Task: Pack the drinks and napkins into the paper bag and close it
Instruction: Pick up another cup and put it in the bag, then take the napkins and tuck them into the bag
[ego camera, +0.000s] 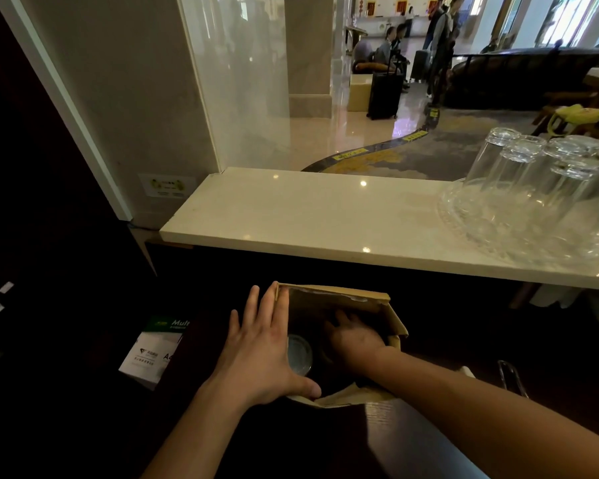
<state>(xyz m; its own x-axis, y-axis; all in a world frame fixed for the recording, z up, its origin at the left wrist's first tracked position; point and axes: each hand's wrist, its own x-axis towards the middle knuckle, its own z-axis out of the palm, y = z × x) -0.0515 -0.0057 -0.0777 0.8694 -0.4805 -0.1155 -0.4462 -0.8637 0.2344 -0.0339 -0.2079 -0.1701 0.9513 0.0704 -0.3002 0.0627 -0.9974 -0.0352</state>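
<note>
A brown paper bag (339, 299) stands open on the dark lower counter below the marble ledge. My left hand (260, 344) lies flat against the bag's left side, fingers spread, thumb over the near rim. My right hand (355, 335) reaches down inside the bag; its fingers are in shadow, and what they touch is hidden. A drink cup with a pale round lid (300, 352) stands inside the bag at the left, beside my left hand. No napkins show.
A pale marble ledge (325, 216) runs across above the bag. A glass tray (481, 229) with several upturned glasses (519, 167) sits on its right end. A box of A4 paper (153, 350) lies at the lower left. A metal object (510, 376) is at the right.
</note>
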